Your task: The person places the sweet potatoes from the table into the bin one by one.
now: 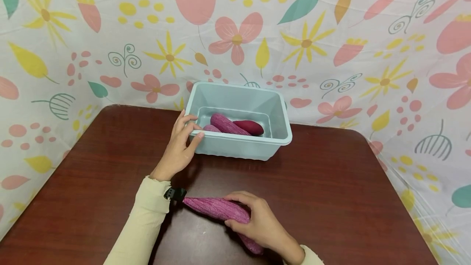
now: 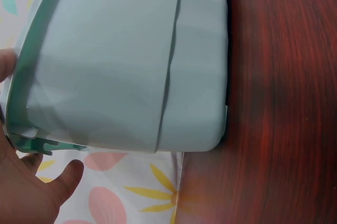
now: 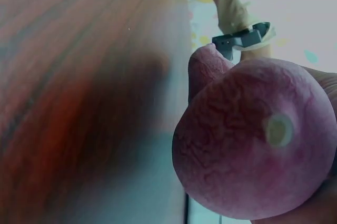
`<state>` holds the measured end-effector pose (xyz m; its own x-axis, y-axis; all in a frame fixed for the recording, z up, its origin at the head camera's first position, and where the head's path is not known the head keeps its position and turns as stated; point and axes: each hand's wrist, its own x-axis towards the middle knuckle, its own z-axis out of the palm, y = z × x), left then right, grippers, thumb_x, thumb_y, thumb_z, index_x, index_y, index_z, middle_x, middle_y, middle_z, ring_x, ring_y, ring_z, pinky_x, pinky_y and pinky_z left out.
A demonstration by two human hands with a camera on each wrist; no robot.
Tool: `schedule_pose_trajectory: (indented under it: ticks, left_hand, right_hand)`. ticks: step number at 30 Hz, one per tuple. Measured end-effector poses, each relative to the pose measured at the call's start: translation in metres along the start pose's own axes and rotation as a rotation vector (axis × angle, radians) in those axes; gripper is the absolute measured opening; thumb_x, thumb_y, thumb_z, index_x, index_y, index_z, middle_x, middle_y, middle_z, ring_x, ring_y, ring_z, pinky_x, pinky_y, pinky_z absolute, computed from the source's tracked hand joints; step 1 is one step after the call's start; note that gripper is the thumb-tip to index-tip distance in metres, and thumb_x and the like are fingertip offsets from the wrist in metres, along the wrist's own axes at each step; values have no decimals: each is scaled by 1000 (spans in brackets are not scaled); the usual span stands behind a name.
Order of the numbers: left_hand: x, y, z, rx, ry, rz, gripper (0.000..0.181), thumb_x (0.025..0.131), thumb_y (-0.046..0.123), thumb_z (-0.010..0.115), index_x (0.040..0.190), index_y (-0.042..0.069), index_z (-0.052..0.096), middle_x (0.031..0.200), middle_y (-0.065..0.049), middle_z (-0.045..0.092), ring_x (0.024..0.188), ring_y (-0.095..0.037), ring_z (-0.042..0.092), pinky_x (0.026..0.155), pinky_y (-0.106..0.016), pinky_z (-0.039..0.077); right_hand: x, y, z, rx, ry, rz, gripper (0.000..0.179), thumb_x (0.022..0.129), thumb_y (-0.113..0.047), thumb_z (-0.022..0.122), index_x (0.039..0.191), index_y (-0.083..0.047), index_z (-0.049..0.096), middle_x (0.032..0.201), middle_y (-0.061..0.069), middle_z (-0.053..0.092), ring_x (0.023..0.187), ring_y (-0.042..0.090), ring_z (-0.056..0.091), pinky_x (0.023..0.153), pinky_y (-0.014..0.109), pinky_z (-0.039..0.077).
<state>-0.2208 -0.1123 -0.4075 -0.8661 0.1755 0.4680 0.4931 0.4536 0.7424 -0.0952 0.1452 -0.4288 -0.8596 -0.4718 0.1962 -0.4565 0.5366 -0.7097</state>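
Observation:
My right hand (image 1: 263,224) grips a long, wrinkled purple sweet potato (image 1: 217,207) around its thicker part, with its tapered end pointing left. Its rounded end, marked by a pale spot, fills much of the right wrist view, and the sweet potato (image 3: 247,145) is held above the table there. My left hand (image 1: 179,146) holds the near left corner of a pale blue plastic basin (image 1: 239,146), fingers over the rim and thumb at the front edge. In the basin lie a streaked purple sweet potato (image 1: 228,125), a dark red one (image 1: 252,126) and a lighter purple one (image 1: 211,128), partly hidden by the front wall.
The dark brown wooden table (image 1: 331,199) carries the basin near its back edge. A floral cloth (image 1: 235,23) hangs behind and along the sides. A black device (image 1: 176,194) is strapped to my left wrist, close to the tapered end of the held sweet potato.

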Motion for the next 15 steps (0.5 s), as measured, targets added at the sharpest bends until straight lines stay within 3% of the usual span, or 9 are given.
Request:
schedule_pose_trajectory:
  ticks: [15]
  left_hand:
    - [0, 0, 0, -3, -14, -18, 15, 106, 26, 53, 103, 14, 60, 152, -9, 38, 160, -28, 1, 122, -67, 15]
  right_hand:
    - [10, -2, -17, -33, 58, -9, 49, 77, -13, 86, 123, -22, 69, 121, -8, 70, 112, 11, 67, 98, 28, 53]
